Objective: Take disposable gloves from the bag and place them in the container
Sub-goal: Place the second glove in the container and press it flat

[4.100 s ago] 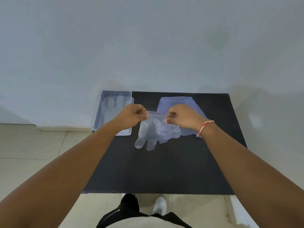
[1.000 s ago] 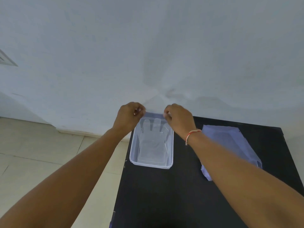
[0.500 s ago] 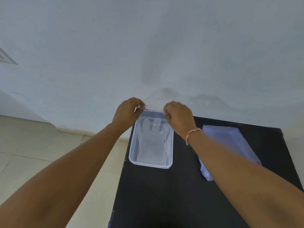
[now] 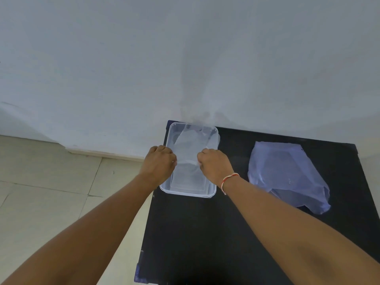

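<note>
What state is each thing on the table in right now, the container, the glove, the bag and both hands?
container: open, no lid, on the table's far left corner
glove: lying in the container, cuff pinched
bag: lying flat, crumpled, right of the container
left hand: grip closed on the glove
right hand: grip closed on the glove

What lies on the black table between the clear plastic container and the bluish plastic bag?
In the head view, only the right forearm crosses above it; between the clear plastic container and bluish plastic bag, the black table is bare.

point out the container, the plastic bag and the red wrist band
container [image 4: 186,193], head view, near rim
plastic bag [image 4: 287,173], head view, middle of its top face
red wrist band [image 4: 230,177], head view, strand across the right wrist
</note>
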